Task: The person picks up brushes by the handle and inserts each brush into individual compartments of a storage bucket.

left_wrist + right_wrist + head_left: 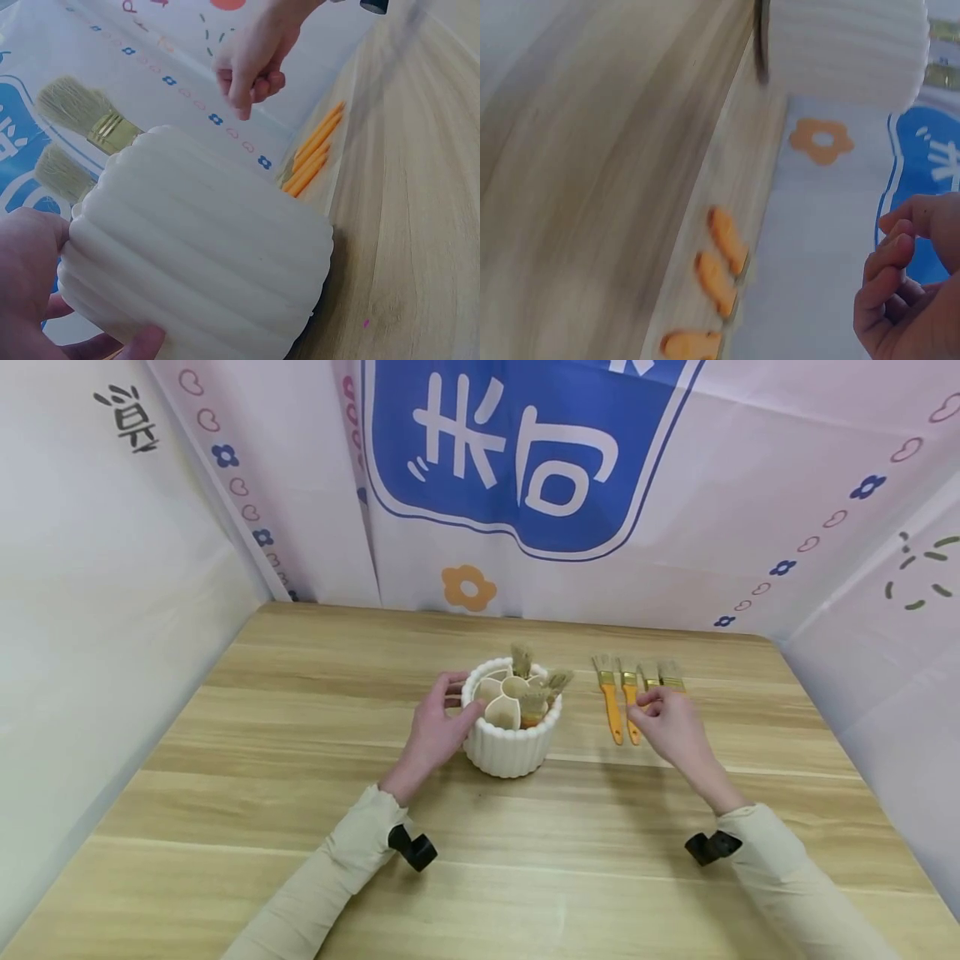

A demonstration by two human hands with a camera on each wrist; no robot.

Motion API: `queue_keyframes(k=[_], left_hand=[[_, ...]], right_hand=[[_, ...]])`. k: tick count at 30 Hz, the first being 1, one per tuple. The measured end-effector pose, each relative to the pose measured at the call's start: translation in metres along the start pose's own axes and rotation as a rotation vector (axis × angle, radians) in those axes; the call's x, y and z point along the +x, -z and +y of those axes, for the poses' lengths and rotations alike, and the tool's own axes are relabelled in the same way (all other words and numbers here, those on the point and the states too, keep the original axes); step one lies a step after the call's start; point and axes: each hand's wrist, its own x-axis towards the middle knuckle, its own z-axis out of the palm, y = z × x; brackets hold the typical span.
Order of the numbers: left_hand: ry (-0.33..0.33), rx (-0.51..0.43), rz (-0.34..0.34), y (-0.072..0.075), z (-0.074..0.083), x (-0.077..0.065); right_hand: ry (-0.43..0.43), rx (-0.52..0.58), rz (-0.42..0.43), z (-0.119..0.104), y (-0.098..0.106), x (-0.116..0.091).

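A white ribbed round pot (510, 752) stands on the table, its inside split by petal-shaped dividers. Three paintbrushes stand in it bristles up; one brush (71, 109) leans out over the rim in the left wrist view. My left hand (438, 722) grips the pot's left side, thumb at the rim and fingers round the wall. Right of the pot, several flat paintbrushes with orange handles (612, 714) lie in a row. My right hand (670, 727) hovers above the row's right part, fingers loosely curled with nothing seen between them, hiding some handles.
The wood-grain table (480, 877) ends at a printed cloth backdrop (420, 560), with pale cloth walls at both sides. A black wrist mount (412, 847) sits on the left sleeve, and another mount (712, 847) on the right one.
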Motion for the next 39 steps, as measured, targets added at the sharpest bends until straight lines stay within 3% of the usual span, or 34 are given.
queue_keyframes(k=[6, 16, 23, 30, 39], left_hand=[[0.004, -0.004, -0.001, -0.001, -0.001, 0.0], [0.006, -0.009, 0.004, 0.0, -0.001, 0.001], [0.006, 0.001, 0.004, -0.001, 0.0, 0.0], [0.005, -0.002, 0.01, -0.001, 0.001, 0.0], [-0.005, -0.039, 0.008, -0.002, -0.001, 0.001]], right_hand=[[-0.059, -0.025, 0.001, 0.026, 0.01, 0.005], [-0.105, -0.082, 0.018, 0.049, 0.022, 0.012], [-0.175, -0.178, 0.005, 0.068, 0.022, 0.024], [-0.264, -0.186, -0.07, 0.081, 0.021, 0.037], [-0.305, -0.173, -0.165, 0.09, 0.017, 0.046]])
